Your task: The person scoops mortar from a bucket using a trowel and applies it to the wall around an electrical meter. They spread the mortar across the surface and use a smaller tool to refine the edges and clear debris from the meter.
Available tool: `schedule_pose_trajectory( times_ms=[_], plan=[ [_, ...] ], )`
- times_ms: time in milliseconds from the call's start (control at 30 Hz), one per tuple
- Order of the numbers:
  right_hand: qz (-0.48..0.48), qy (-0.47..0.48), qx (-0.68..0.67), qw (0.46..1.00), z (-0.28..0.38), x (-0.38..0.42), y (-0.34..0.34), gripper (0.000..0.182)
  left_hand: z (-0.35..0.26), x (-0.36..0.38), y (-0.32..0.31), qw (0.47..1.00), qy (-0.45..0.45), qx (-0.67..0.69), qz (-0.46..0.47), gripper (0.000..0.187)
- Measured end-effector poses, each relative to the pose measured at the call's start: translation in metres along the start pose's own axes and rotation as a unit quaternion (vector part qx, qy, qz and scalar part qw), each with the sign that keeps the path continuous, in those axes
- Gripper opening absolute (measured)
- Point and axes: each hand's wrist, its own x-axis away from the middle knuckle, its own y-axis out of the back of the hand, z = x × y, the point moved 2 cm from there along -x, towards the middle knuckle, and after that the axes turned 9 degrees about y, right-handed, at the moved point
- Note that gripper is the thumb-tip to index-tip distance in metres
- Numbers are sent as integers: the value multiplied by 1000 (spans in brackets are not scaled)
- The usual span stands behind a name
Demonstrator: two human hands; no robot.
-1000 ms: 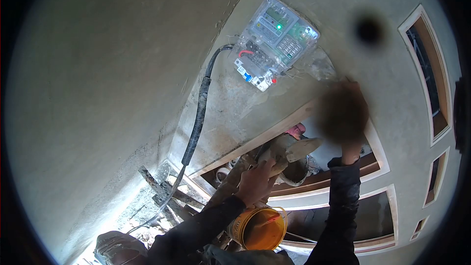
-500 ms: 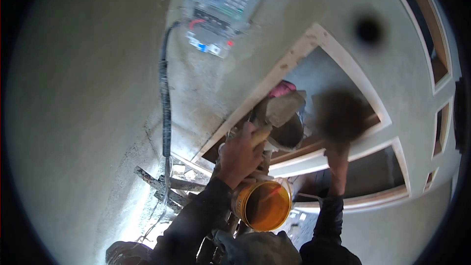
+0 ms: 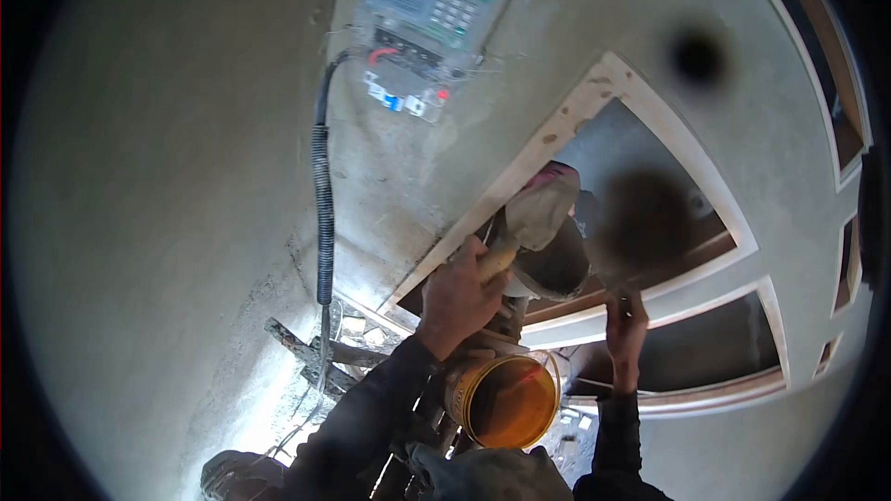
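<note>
My left hand [image 3: 461, 301] is closed round the wooden handle of a trowel [image 3: 542, 211]. The trowel's broad blade is coated in grey and points up and to the right. Just beyond it is a dark, round-mouthed container [image 3: 561, 264], partly hidden by the blade. My right hand [image 3: 627, 314] is raised beside the lower edge of the framed opening, its fingers bent together. A dark blur on the lens covers the area above them, so what they hold cannot be made out. Below my hands stands a yellow bucket [image 3: 512, 401], its inside showing orange.
An electricity meter [image 3: 429, 0] with exposed breakers is on the wall. A black corrugated conduit [image 3: 323, 213] runs down from it. Pale wooden frames [image 3: 687, 144] border the openings. Rough wooden poles [image 3: 311, 348] stick out at lower left. Something pink [image 3: 554, 173] shows behind the trowel.
The view has shifted slightly, moving the wall and frames a little down and right. My right hand appears lower, with its fingers now clear of the dark blur. The trowel stays in my left hand.
</note>
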Motion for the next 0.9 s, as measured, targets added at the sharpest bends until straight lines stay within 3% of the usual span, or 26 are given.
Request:
schedule_pose_trajectory(
  times_ms=[67, 133, 267, 567, 833, 900],
  plan=[
    [-7, 29, 6, 1000, 51, -20, 8, 29, 5, 2, -7, 1000, 7, -9, -1, 41],
    [-12, 256, 122, 959, 118, -55, 5, 32, 8, 4, -15, 1000, 7, -23, 13, 41],
    [-32, 393, 246, 885, 190, -109, -26, 37, 3, 15, -20, 1000, 15, -8, 20, 41],
    [-31, 429, 371, 823, 230, -162, -57, 37, 7, 21, -26, 1000, -21, -7, 0, 44],
    [-30, 411, 367, 834, 210, -152, -25, 38, 8, 20, -22, 1000, 4, 15, 19, 44],
    [-62, 491, 321, 808, 209, -166, -37, 42, 10, 19, -25, 1000, 1, 21, 19, 43]
  ],
)
